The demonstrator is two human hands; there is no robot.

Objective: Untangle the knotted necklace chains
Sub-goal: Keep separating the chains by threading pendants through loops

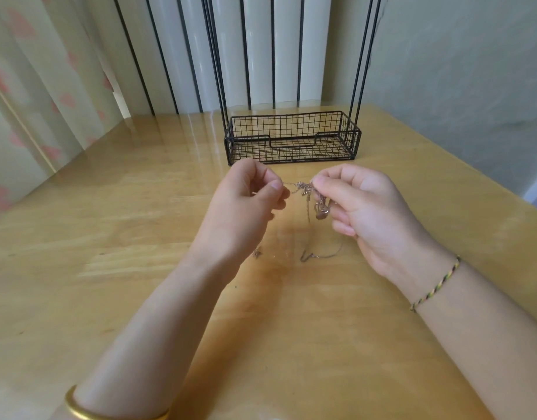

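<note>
Rose-gold chains (305, 189) knotted, before wire basket (291, 137) | left grip (246, 195) pinches a strand (288, 184) | right grip (352, 201) pinches knot, apparently beside pendant (322, 212) | step: teasing apart | next: slacken, pick loops

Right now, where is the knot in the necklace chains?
The knot sits mid-frame in the head view, above the table, pinched between the left hand and right hand, in front of the black wire basket.

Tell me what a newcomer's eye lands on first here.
Two hands at the centre: the left hand and right hand each pinch the knotted necklace chains above the wooden table, loose strands hanging down. Behind them stands a black wire basket near the table's far edge.
</note>
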